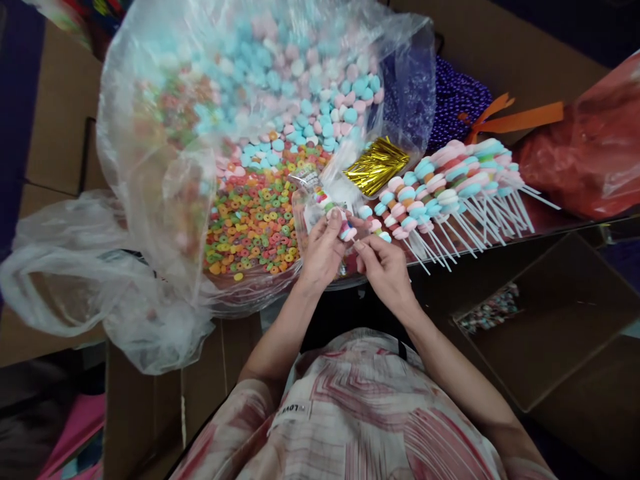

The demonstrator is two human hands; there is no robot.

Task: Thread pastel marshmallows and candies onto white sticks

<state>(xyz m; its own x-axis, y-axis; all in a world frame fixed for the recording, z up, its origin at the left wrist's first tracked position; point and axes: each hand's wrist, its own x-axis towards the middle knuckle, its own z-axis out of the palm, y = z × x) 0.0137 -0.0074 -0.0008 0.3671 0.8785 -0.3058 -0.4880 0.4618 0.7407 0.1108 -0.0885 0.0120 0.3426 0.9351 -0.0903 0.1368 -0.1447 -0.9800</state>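
My left hand [326,248] is closed around a candy skewer [347,231] with pink, white and blue pieces, partly hidden by my thumb and fingers. Just right of it, my right hand [384,265] pinches thumb against forefinger near the skewer's lower end; what lies in that pinch is too small to make out. Beyond the hands sits a clear packet of gold twist ties [377,165]. Finished-looking candy skewers [450,180] on white sticks lie in a row to the right. Clear plastic wrappers [313,207] lie behind my left hand.
A big clear plastic bag [165,40] covers heaps of pastel marshmallow candies [320,127] and ring gummies [255,227]. Purple beads [460,93] and a red plastic bag [590,147] stand at the right. Below the table edge is an open cardboard box [555,320] with small wrapped items.
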